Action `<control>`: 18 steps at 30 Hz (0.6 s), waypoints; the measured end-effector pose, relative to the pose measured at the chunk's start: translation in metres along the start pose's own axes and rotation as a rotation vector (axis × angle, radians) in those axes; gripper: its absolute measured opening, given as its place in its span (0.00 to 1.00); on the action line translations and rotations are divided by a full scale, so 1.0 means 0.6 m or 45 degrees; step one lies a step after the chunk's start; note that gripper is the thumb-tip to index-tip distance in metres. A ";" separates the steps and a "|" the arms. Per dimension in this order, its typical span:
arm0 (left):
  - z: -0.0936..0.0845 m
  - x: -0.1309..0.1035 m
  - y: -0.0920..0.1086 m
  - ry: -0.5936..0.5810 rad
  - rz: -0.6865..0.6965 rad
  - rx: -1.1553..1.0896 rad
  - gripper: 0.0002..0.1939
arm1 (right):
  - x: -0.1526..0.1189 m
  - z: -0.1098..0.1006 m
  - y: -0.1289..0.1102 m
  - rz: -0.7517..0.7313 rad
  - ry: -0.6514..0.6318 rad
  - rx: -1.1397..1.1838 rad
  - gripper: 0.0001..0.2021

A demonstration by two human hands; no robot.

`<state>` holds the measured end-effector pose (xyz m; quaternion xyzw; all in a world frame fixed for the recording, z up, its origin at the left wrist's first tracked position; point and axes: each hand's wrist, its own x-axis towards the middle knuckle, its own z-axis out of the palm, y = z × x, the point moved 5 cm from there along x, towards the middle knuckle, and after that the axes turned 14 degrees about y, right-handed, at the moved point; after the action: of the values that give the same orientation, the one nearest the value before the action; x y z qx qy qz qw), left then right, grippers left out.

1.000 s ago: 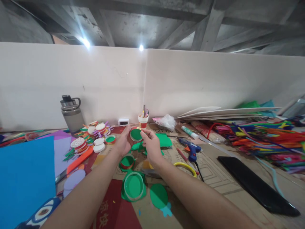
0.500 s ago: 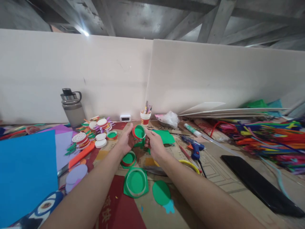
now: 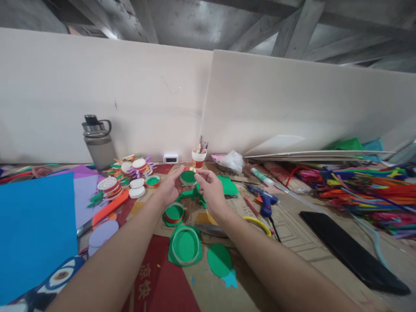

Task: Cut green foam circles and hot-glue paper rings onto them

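Note:
Between my two hands is a shallow red-and-white paper ring with a green disc (image 3: 188,177) across it, held over the middle of the table. My left hand (image 3: 171,187) grips its left side, and the fingers of my right hand (image 3: 210,189) pinch its right edge. Just below my left hand lies a similar red ring on green foam (image 3: 174,212). Nearer me sit a white ring on a green foam piece (image 3: 186,246) and a green oval (image 3: 220,261). Green scraps (image 3: 229,186) lie behind my right hand.
Scissors with yellow handles (image 3: 258,224) lie partly under my right forearm. To the right are a blue glue gun (image 3: 268,203), a black slab (image 3: 352,251) and pipe cleaners (image 3: 373,190). An orange cutter (image 3: 111,208), blue sheet (image 3: 39,234) and bottle (image 3: 99,147) are left. A pencil cup (image 3: 198,158) stands behind.
The held ring has been tilted, so its green disc now looks flatter and its red side shows along the top. My right fingers have shifted along its edge.

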<state>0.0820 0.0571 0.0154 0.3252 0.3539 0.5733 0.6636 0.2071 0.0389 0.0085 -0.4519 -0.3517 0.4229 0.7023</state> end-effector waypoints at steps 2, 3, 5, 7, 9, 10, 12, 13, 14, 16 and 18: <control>0.003 -0.003 0.006 -0.027 0.097 -0.003 0.12 | 0.000 0.000 -0.009 -0.155 -0.002 -0.061 0.13; 0.005 -0.004 0.009 -0.041 0.150 0.003 0.12 | -0.001 0.000 -0.015 -0.245 -0.012 -0.098 0.12; 0.007 -0.006 0.012 -0.060 0.227 0.021 0.13 | -0.007 0.002 -0.025 -0.392 -0.038 -0.156 0.11; 0.008 -0.007 0.013 -0.054 0.269 0.023 0.13 | -0.013 0.002 -0.031 -0.446 -0.054 -0.171 0.13; 0.008 -0.008 0.014 -0.050 0.288 0.009 0.12 | -0.017 0.002 -0.035 -0.467 -0.065 -0.172 0.15; 0.008 -0.009 0.014 -0.050 0.293 0.004 0.11 | -0.019 0.002 -0.036 -0.477 -0.075 -0.174 0.14; 0.008 -0.010 0.015 -0.058 0.291 0.011 0.09 | -0.020 0.003 -0.037 -0.496 -0.093 -0.184 0.12; 0.009 -0.011 0.015 -0.064 0.279 0.012 0.08 | -0.020 0.003 -0.037 -0.506 -0.096 -0.190 0.12; 0.008 -0.011 0.015 -0.065 0.262 0.003 0.08 | -0.020 0.002 -0.037 -0.515 -0.091 -0.197 0.11; 0.007 -0.011 0.014 -0.062 0.206 -0.043 0.08 | -0.019 0.002 -0.038 -0.529 -0.076 -0.213 0.11; 0.006 -0.009 0.012 -0.053 0.140 -0.102 0.08 | -0.020 0.002 -0.039 -0.535 -0.070 -0.225 0.11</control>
<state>0.0804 0.0526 0.0239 0.3293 0.2983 0.6157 0.6508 0.2079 0.0227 0.0295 -0.4166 -0.4928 0.2471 0.7228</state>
